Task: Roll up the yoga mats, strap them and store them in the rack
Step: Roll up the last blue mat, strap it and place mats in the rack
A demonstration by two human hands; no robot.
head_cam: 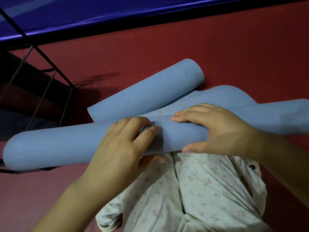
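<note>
At the far left I see a black wire rack (50, 71) standing on the red floor (217, 52), close enough that I judge it is where the rolls will go. Next comes the rolled mat (55, 148), a blue tube lying across my lap, over the floral trousers (192, 190). My left hand (123, 148) curls over the top of the roll near its middle, fingertips pressing at a small dark patch by the seam; whether that patch is a strap I cannot tell. I read this grip as keeping the roll from springing open. Just right of it my right hand (214, 129) clamps the same roll, fingers over the far side at the loose edge, thumb under the near side, so the tube stays tight between both hands. Behind them lies a second blue mat (150, 94), only loosely curled, with a flat tail spreading to the right on the floor; it looks not yet rolled.

Count: two blue mats, one rack, two hands, no strap I can be sure of.
</note>
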